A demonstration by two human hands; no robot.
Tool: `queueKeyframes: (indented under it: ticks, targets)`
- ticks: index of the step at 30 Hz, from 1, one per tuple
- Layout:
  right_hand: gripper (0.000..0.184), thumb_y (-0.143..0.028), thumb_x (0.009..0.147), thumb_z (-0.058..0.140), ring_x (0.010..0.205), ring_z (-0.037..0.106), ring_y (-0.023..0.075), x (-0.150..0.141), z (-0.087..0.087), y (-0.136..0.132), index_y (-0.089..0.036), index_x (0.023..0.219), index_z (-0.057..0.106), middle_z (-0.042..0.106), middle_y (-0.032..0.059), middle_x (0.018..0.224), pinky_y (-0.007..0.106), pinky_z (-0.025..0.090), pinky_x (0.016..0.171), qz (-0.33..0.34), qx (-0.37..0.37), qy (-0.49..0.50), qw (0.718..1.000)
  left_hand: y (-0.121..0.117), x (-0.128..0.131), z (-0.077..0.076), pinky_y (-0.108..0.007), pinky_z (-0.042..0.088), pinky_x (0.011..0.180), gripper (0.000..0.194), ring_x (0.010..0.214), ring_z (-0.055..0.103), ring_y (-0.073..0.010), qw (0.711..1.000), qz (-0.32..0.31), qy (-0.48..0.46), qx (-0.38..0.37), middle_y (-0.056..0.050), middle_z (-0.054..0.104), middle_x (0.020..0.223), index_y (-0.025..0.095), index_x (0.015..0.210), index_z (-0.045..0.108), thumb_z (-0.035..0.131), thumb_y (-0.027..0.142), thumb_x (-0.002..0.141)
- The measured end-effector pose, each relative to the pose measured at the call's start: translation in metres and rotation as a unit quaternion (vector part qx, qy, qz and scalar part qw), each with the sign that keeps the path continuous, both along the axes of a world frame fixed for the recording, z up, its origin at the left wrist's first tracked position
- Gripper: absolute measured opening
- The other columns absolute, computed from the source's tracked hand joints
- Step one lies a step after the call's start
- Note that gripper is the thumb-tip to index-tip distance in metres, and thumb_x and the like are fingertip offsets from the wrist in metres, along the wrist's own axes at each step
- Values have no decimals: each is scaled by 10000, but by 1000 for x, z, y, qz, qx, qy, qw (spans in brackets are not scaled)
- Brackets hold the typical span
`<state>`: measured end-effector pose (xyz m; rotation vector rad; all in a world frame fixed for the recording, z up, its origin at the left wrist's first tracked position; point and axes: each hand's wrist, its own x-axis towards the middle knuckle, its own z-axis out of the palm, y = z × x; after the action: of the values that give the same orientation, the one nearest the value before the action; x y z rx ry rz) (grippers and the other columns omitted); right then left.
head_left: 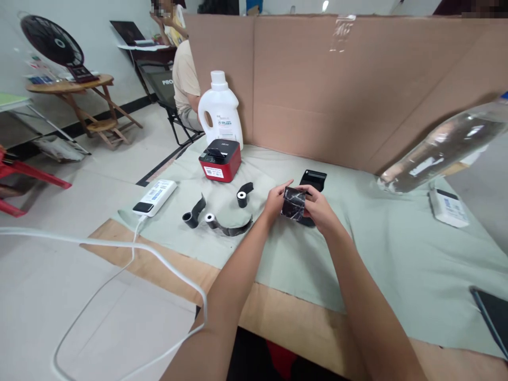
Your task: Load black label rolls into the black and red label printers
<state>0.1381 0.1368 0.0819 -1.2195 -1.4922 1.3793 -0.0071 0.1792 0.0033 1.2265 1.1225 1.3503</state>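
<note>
Near the centre of the frame, a black marbled piece (293,204) with white streaks is held up between the two hands. The left hand (275,203) has its grip closed on the left edge, and the right hand (320,209) grips the right edge, fingers partly hidden behind it. Just beyond and below them on the desk (278,312) sits a black device (313,180), partly covered by the hands.

Left of centre, three loose rolls lie on the pale green cloth (381,254): a dark-cored roll (191,218) with its strip curling up, a white-cored roll (211,220) trailing a long dark strip to the right, and a smaller roll (242,199) above them. Higher up stands a red and black box (220,161), in front of a white jug (220,114). At centre left, a white power bank (155,197) is joined to a white cable (138,226).

A cardboard screen (301,84) spans the upper part of the frame. At the right, a clear bottle (440,145) lies tilted in front of it, near a white block (448,207), with part of a dark tablet-like object (492,317) at the lower right edge
</note>
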Motion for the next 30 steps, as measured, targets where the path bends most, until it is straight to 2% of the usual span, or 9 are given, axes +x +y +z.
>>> queueKeyframes:
  ticks: [5,7,10,14,18,23,30]
  targets:
    - [480,-287,715,609,678,591,159,32,-9,28,-203,1188,624,728,86,1105,312,480,630,-34,147,-79,985,0,2,0,-259,492,804,547,690,553,-125,996,52,46,49,18,632,691,124,1324,708,478,112,828]
    - [408,-271,732,607,728,594,178,44,-13,36,-196,1130,659,734,80,1067,346,496,715,-38,195,-123,972,-1,2,1,-248,484,790,553,683,532,-118,995,51,51,63,22,611,687,114,1322,704,468,105,822]
    - [366,-240,727,618,775,571,192,63,-22,45,-212,1076,722,726,57,1016,374,493,798,-43,230,-172,957,-3,2,0,-243,481,769,537,694,528,-118,994,43,56,80,20,608,701,121,1311,706,485,123,821]
    - [396,-216,696,657,867,571,217,80,-39,53,-232,1070,788,669,70,1024,381,488,828,-54,246,-187,950,-7,5,-1,-256,469,703,401,686,525,-131,992,26,70,105,-7,626,756,141,1204,754,582,231,853]
    - [411,-206,687,689,814,557,197,81,-49,59,-240,1078,809,614,44,938,372,485,818,-68,234,-174,954,-10,8,-2,-263,436,628,371,623,489,-129,988,-7,87,124,-1,590,702,147,1162,765,660,351,871]
    - [430,-189,704,665,805,562,198,76,-52,62,-235,1106,810,603,26,877,377,485,841,-59,250,-180,949,-11,11,-3,-246,382,575,412,564,409,-111,987,-10,103,121,40,505,612,152,1205,749,687,367,858]
    - [441,-141,707,638,1012,602,265,74,-56,65,-231,1099,821,618,84,1035,456,474,1029,-75,246,-274,927,-15,11,-3,-239,377,583,439,569,413,-109,979,-30,154,130,37,524,643,160,1268,727,656,335,872]
